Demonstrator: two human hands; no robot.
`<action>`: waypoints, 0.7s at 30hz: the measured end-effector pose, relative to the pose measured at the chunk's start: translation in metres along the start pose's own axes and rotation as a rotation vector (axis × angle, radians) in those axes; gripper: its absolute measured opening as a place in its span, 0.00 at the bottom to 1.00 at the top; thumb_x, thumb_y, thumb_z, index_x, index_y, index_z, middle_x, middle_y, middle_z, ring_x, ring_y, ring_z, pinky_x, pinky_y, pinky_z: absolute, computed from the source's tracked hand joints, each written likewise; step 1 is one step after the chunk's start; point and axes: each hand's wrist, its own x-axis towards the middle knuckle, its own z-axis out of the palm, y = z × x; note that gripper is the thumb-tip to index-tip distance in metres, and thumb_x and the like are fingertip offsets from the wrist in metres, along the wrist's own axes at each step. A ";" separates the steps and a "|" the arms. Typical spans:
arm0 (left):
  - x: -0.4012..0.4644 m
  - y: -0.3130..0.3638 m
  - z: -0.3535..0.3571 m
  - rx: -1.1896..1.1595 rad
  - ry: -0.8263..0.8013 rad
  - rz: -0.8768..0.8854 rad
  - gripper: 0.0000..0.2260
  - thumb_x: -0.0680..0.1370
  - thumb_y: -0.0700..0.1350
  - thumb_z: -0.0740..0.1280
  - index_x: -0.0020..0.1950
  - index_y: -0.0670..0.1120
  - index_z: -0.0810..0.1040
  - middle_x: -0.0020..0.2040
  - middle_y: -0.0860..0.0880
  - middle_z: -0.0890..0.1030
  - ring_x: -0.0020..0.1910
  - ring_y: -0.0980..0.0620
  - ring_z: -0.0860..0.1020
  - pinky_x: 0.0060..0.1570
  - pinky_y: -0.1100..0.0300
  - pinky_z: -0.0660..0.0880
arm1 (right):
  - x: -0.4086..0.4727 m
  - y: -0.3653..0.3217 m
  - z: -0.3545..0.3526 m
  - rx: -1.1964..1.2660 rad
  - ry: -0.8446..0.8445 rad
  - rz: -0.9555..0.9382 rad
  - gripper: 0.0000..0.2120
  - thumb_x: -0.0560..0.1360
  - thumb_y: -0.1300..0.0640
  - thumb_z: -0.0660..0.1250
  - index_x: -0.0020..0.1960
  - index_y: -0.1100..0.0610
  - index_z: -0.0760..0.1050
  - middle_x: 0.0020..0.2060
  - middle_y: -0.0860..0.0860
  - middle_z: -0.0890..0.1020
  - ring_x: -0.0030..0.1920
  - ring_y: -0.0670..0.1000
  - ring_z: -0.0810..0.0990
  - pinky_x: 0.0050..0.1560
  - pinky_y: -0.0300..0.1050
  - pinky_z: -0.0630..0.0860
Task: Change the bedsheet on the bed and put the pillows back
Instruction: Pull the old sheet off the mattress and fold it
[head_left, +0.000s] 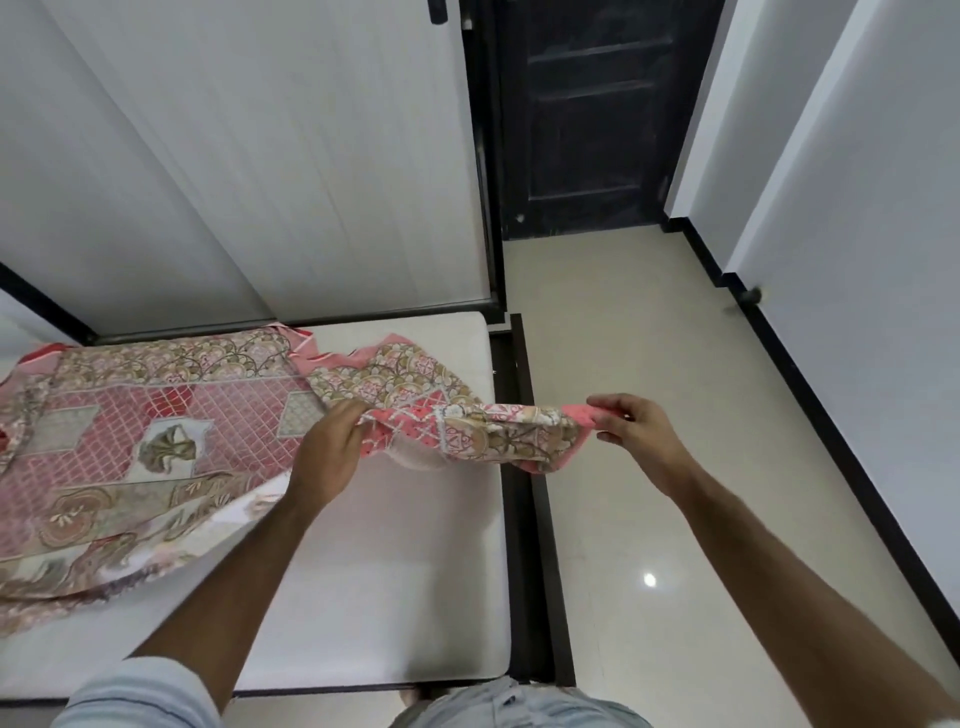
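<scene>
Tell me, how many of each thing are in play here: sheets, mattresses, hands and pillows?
Patterned pink bedsheet: 1
Bare white mattress: 1
Hands gripping the sheet's edge: 2, left hand and right hand
Pillows in view: 0
Total: 4

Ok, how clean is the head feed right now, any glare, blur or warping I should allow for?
Head view: even indoor light; one small glare spot on the floor tiles. Wide-angle warping bows the wardrobe doors and walls. The bedsheet smears with blur at its lower left edge; left hand and right hand gripping it look fairly sharp. The dark door lacks detail.
</scene>
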 end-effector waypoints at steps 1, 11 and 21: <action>0.002 -0.001 -0.002 -0.020 0.013 -0.040 0.10 0.81 0.34 0.65 0.61 0.38 0.81 0.53 0.41 0.83 0.51 0.41 0.82 0.48 0.55 0.71 | 0.000 -0.006 0.000 -0.051 -0.073 -0.027 0.21 0.75 0.64 0.73 0.66 0.59 0.75 0.59 0.52 0.80 0.59 0.51 0.80 0.54 0.40 0.79; -0.006 -0.020 -0.018 -0.184 -0.314 -0.162 0.20 0.78 0.61 0.61 0.44 0.46 0.81 0.31 0.48 0.76 0.29 0.54 0.72 0.34 0.57 0.67 | 0.020 -0.069 0.005 -0.435 0.014 -0.372 0.07 0.76 0.54 0.71 0.49 0.58 0.84 0.45 0.51 0.75 0.43 0.45 0.73 0.40 0.32 0.71; -0.037 0.001 -0.012 0.030 -0.674 -0.029 0.16 0.81 0.49 0.69 0.68 0.58 0.75 0.55 0.55 0.82 0.50 0.55 0.81 0.52 0.55 0.79 | 0.012 -0.109 0.012 -0.071 -0.189 -0.507 0.18 0.78 0.49 0.65 0.55 0.63 0.82 0.51 0.60 0.85 0.51 0.58 0.84 0.51 0.51 0.81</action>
